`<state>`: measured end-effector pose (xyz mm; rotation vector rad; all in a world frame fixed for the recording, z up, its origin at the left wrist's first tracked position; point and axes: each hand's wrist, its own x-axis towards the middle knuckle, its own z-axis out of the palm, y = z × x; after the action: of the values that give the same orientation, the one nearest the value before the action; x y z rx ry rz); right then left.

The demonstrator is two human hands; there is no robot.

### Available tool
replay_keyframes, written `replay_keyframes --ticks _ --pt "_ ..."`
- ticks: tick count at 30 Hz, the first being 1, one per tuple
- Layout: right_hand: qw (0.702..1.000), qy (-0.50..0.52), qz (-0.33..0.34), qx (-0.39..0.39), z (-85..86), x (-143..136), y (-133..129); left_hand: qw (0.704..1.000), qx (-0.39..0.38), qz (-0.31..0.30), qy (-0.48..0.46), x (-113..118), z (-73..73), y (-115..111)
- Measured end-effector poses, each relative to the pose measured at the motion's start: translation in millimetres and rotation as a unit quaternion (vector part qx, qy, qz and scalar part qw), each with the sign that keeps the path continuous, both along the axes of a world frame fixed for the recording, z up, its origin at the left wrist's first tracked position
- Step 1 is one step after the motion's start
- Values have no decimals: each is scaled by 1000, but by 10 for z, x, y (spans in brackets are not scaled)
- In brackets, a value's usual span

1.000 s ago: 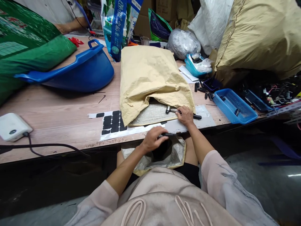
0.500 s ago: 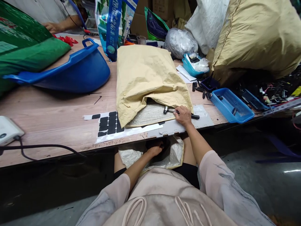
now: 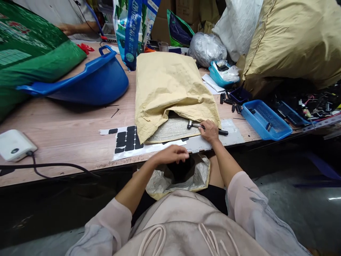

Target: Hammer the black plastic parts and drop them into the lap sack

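My right hand [image 3: 209, 131] is closed around a small hammer [image 3: 223, 132] with a metal head and black handle, resting at the mouth of a yellow woven sack [image 3: 173, 78] on the table. The silvery lining [image 3: 173, 131] shows in that mouth. My left hand [image 3: 174, 154] hangs at the table's front edge, above an open silver-lined sack [image 3: 201, 174] on my lap. Its fingers are curled together; whatever they may hold is hidden. Beside the yellow sack lies a white sheet of black square pads [image 3: 130, 138], and a grey strip [image 3: 231, 133] is under my right hand.
On the left are a blue scoop basin [image 3: 90, 85], a green sack [image 3: 39, 46] and a white box [image 3: 16, 144] with a black cable. A blue basket [image 3: 266, 119] and small black parts [image 3: 234, 106] lie right. Another person's hand [image 3: 66, 29] shows at the upper left.
My left hand has risen out of the lap sack's opening to the table edge. My right hand stays on the hammer. The view has shifted slightly.
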<state>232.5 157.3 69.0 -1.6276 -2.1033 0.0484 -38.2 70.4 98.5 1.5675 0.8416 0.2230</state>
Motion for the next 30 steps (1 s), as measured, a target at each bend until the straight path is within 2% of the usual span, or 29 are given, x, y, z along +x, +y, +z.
replay_keyframes --ticks 2,3,6,9,12,15,19,23,26,30 --pt "1000 0 -1 -1 2 -1 0 989 88 112 29 -101 188 321" --pt "1000 -1 0 -3 2 0 1 974 135 170 58 -138 236 478" --pt "1000 -1 4 -4 -3 5 7 921 218 273 171 -205 247 861" --pt "1000 1 5 0 -13 11 11 875 258 308 270 -232 183 1066" --pt "1000 1 6 -2 -15 11 10 826 328 332 317 -236 138 1150" --pt "1000 -4 4 -10 -5 6 7 799 357 326 357 -215 119 1212" --pt "1000 -17 -5 -22 16 -3 -2 793 356 312 383 -186 91 1310" --pt "999 -23 -5 -24 29 -3 -10 805 348 306 370 -210 30 1326" --pt "1000 -17 -1 -18 28 1 -10 825 350 291 334 -237 -40 1216" --pt "1000 -13 -2 -16 19 6 -2 855 350 260 282 -192 -146 933"
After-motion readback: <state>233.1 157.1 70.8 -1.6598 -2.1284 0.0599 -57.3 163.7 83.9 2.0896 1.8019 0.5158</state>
